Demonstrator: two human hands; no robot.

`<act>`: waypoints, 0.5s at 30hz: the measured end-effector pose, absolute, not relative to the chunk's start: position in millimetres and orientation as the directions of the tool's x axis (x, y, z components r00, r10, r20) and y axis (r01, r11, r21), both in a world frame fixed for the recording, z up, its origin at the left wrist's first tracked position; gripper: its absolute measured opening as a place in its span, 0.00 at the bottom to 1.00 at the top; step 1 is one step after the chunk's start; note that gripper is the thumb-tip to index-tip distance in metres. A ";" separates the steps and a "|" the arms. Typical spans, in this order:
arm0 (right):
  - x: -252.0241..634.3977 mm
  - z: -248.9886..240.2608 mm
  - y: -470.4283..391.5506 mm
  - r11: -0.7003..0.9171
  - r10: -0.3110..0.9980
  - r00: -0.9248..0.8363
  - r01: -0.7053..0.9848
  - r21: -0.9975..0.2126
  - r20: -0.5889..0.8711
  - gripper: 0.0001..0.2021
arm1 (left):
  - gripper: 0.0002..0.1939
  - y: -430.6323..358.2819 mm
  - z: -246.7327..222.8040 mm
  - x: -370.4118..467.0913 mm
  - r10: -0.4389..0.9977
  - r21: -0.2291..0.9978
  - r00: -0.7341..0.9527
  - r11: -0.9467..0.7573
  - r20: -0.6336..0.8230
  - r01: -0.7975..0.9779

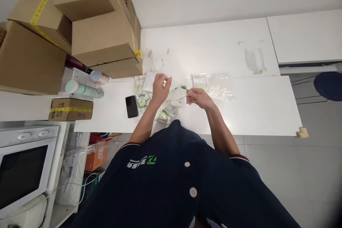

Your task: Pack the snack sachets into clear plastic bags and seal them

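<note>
My right hand (198, 97) pinches the edge of a white bag with a green mark (178, 93), which stretches left across the table. My left hand (161, 86) has its fingers curled over the bag's left end, beside a white packet (149, 81); what its fingers hold, if anything, is too small to make out. Below and left of the hands lie green-and-clear packets (142, 102) and a packet with a green leaf mark (163, 114). Behind my right hand rests a flat pale green packet (199, 81). To its right is a crumpled clear plastic bag (221, 86).
On the white table (253, 107), a black phone (131, 107) lies left of the packets. Stacked cardboard boxes (101, 39), a mint bottle (84, 89), a jar (98, 77) and a small box (71, 109) stand at the left. A microwave (25, 167) is lower left, a dark stool (330, 86) far right.
</note>
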State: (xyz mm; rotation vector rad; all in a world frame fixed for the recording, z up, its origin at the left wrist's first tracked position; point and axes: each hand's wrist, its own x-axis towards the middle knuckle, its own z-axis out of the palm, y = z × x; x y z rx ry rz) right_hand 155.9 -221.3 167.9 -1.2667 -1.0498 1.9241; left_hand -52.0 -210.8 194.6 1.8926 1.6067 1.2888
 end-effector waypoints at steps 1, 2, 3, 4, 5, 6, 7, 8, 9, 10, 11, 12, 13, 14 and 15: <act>157.4 168.7 -220.5 -0.510 0.826 -0.321 -0.078 -0.857 -0.463 0.23 | 0.13 -210.8 195.7 -55.3 0.906 0.733 -0.053 -0.306 0.421 0.607; 158.8 170.9 -219.5 -0.512 0.836 -0.289 -0.110 -0.852 -0.465 0.23 | 0.13 -211.8 197.0 -56.7 0.901 0.715 -0.033 -0.320 0.432 0.621; 159.9 174.4 -218.7 -0.508 0.846 -0.277 -0.155 -0.847 -0.456 0.22 | 0.12 -213.9 198.0 -55.2 0.897 0.688 0.009 -0.346 0.443 0.638; 160.7 178.8 -218.3 -0.498 0.855 -0.281 -0.206 -0.842 -0.437 0.21 | 0.12 -216.9 197.9 -50.4 0.891 0.653 0.080 -0.386 0.448 0.652; 161.0 183.3 -218.6 -0.489 0.860 -0.297 -0.247 -0.837 -0.415 0.21 | 0.11 -220.6 196.3 -42.3 0.879 0.612 0.179 -0.441 0.441 0.656; 160.9 187.0 -219.5 -0.478 0.866 -0.306 -0.275 -0.834 -0.396 0.20 | 0.11 -224.4 193.0 -31.4 0.859 0.573 0.291 -0.501 0.422 0.649; 160.4 189.0 -220.9 -0.469 0.871 -0.304 -0.287 -0.835 -0.385 0.19 | 0.11 -228.0 188.1 -18.7 0.826 0.540 0.406 -0.563 0.390 0.626; 160.1 188.9 -222.5 -0.456 0.881 -0.282 -0.294 -0.840 -0.380 0.19 | 0.11 -231.2 181.7 -5.4 0.792 0.517 0.498 -0.609 0.353 0.601; 160.3 186.1 -224.1 -0.442 0.893 -0.234 -0.298 -0.846 -0.384 0.20 | 0.11 -233.9 174.3 7.1 0.767 0.513 0.555 -0.634 0.323 0.579; 161.9 180.7 -225.3 -0.426 0.904 -0.167 -0.300 -0.853 -0.393 0.21 | 0.11 -236.3 166.2 17.6 0.747 0.527 0.590 -0.649 0.307 0.548; 165.6 172.9 -225.6 -0.406 0.912 -0.082 -0.303 -0.862 -0.401 0.22 | 0.10 -238.6 157.8 24.8 0.734 0.557 0.608 -0.654 0.302 0.513; 171.9 163.3 -224.6 -0.378 0.915 0.018 -0.309 -0.873 -0.402 0.23 | 0.10 -240.9 149.0 27.6 0.735 0.600 0.605 -0.642 0.306 0.477; 181.1 152.4 -222.1 -0.343 0.909 0.126 -0.313 -0.886 -0.397 0.24 | 0.10 -243.1 139.9 25.4 0.759 0.656 0.574 -0.606 0.308 0.449; 193.1 140.8 -218.0 -0.304 0.893 0.235 -0.316 -0.899 -0.384 0.24 | 0.11 -244.7 130.5 17.8 0.812 0.721 0.504 -0.535 0.295 0.440; 207.6 128.8 -212.6 -0.257 0.868 0.340 -0.317 -0.913 -0.363 0.23 | 0.12 -245.3 120.7 4.8 0.886 0.788 0.384 -0.424 0.258 0.447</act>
